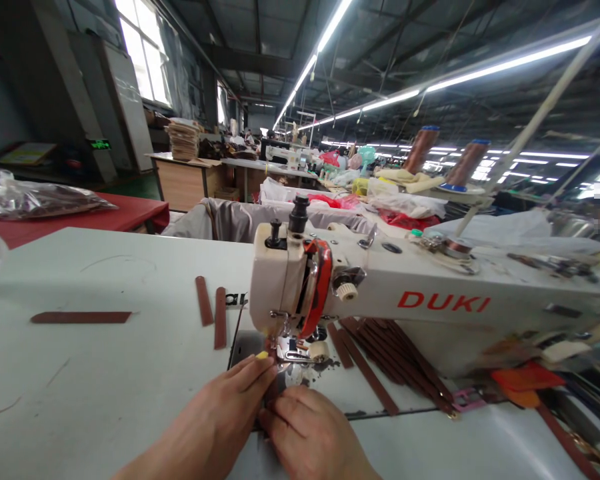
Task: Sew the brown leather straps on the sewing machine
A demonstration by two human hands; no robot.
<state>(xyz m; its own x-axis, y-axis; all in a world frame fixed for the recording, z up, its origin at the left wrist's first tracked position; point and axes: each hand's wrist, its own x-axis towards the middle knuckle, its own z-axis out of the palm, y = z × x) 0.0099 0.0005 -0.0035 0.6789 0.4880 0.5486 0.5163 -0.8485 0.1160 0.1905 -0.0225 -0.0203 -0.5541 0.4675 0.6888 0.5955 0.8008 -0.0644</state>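
Note:
A brown leather strap (275, 385) runs toward the needle of a white sewing machine (370, 267), mostly hidden under my fingers. My left hand (225, 407) presses it from the left, fingers together and tips close to the presser foot (286, 348); something small and yellow shows at a fingertip. On the near side, my right hand (313, 430) has its fingers curled around the strap's closer part. Left of the machine head lie two short brown strips (220, 318) and a longer brown strap piece (83, 318) with one pointed end.
Under the machine arm lies a bundle of brown straps (397, 350). A pink clip (467, 399) and an orange-red piece (525, 381) lie to the right. Beyond the white tabletop (130, 387) are a red table (140, 212) with a plastic bag (40, 197), a cloth-lined bin (230, 217) and thread cones (464, 163).

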